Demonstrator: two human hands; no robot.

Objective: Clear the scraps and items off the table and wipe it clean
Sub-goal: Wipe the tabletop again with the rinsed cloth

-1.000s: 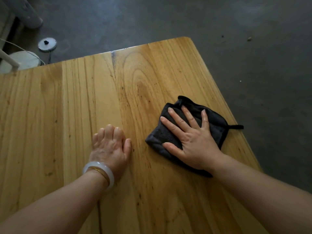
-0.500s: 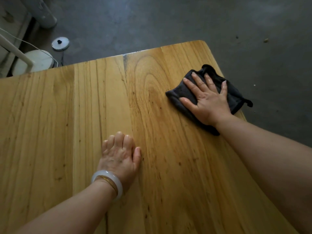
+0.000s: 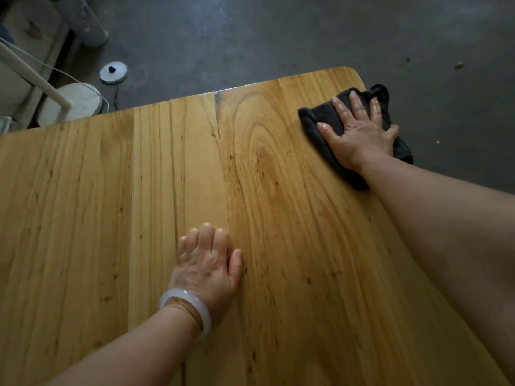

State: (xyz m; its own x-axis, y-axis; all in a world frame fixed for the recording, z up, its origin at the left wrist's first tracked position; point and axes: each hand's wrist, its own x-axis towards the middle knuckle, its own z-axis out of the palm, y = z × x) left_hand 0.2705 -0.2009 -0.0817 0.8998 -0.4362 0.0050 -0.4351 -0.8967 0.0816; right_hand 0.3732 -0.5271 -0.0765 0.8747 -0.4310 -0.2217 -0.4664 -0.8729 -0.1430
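A dark grey cloth (image 3: 320,119) lies at the far right corner of the wooden table (image 3: 111,204), partly hanging over the right edge. My right hand (image 3: 359,135) presses flat on it with the fingers spread and straight. Nearer to me, my left hand (image 3: 207,263) rests on the bare wood in the middle of the table, fingers bent under at the tips, holding nothing. A pale bangle sits on that wrist. No scraps show on the tabletop.
Beyond the table's far edge is a grey concrete floor (image 3: 278,32). A white lamp base (image 3: 75,103) with a cord and a small round disc (image 3: 113,72) stand on the floor at the far left. Small specks lie on the floor at the right.
My right hand has pushed the cloth away from me along the right side, from mid-table to the far right corner. My left hand has stayed on the wood.
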